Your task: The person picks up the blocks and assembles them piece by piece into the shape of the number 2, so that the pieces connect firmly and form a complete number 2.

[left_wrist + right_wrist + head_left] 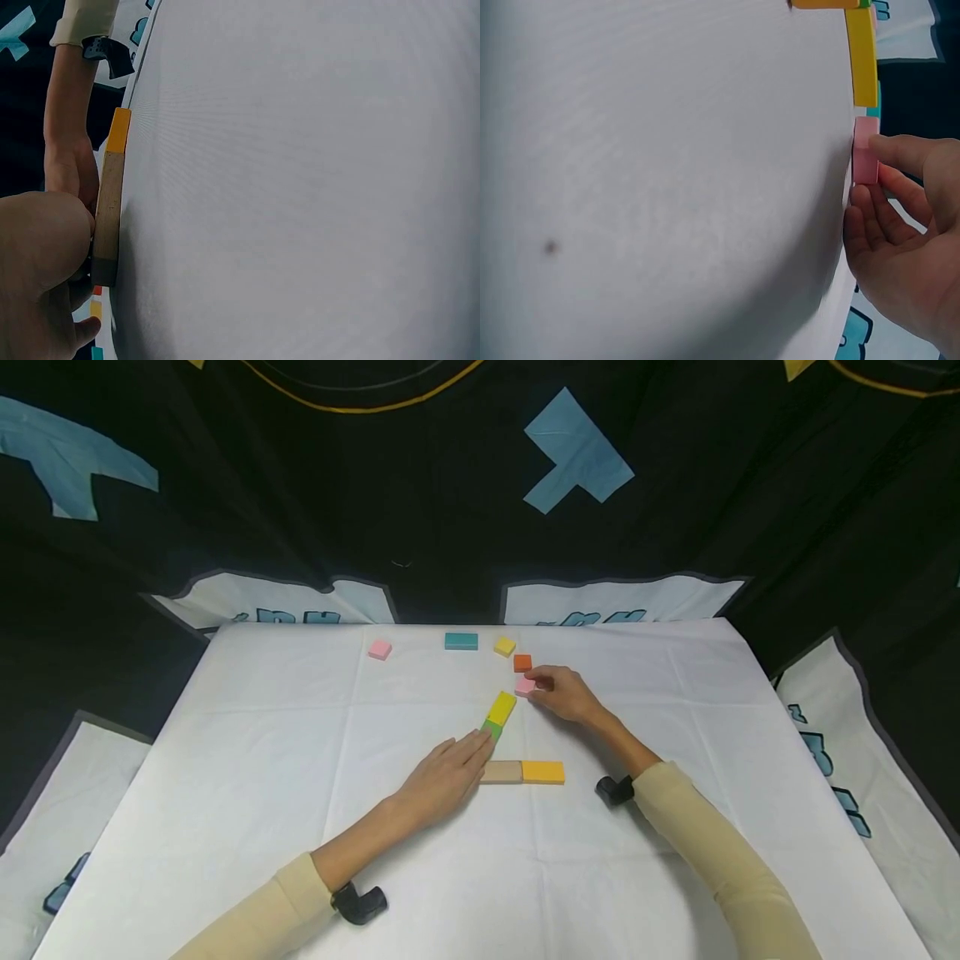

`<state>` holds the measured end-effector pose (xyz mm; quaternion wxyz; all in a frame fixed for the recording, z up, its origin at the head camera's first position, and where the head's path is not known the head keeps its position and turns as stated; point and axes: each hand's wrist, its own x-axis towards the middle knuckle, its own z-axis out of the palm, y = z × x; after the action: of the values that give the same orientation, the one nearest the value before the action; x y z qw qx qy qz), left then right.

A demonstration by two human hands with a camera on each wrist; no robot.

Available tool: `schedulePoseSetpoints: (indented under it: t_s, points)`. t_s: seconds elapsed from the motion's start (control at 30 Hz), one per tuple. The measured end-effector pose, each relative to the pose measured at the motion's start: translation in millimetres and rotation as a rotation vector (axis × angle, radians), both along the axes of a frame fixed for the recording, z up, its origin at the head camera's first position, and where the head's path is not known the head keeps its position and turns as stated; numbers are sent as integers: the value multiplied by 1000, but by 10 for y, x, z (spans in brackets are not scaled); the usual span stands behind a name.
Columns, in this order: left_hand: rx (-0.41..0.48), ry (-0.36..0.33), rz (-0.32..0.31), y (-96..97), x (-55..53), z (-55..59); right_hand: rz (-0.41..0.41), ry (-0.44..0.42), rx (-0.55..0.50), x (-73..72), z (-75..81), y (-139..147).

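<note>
In the head view my right hand pinches a small pink block between thumb and fingers at the tabletop. The right wrist view shows the thumb against one face of that pink block. My left hand lies with its fingers extended, fingertips on a green block. A bright yellow block continues from the green one in a slanted line. Beside the left fingers, a tan block meets an orange-yellow block end to end; the left hand covers the left part of this row.
Just beyond the pinched block lies an orange-red block, with a small yellow block behind it. Farther left are a teal block and another pink block near the far edge of the white-covered table. A dark curtain hangs behind.
</note>
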<state>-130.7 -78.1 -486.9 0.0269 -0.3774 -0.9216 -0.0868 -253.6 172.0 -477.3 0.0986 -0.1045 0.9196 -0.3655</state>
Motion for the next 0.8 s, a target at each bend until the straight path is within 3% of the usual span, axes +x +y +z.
schedulePoseSetpoints:
  t_s: [0.8]
  points:
    - [-16,-6,9,6,-1,5,27,-18,-9,-88,-18,-127]
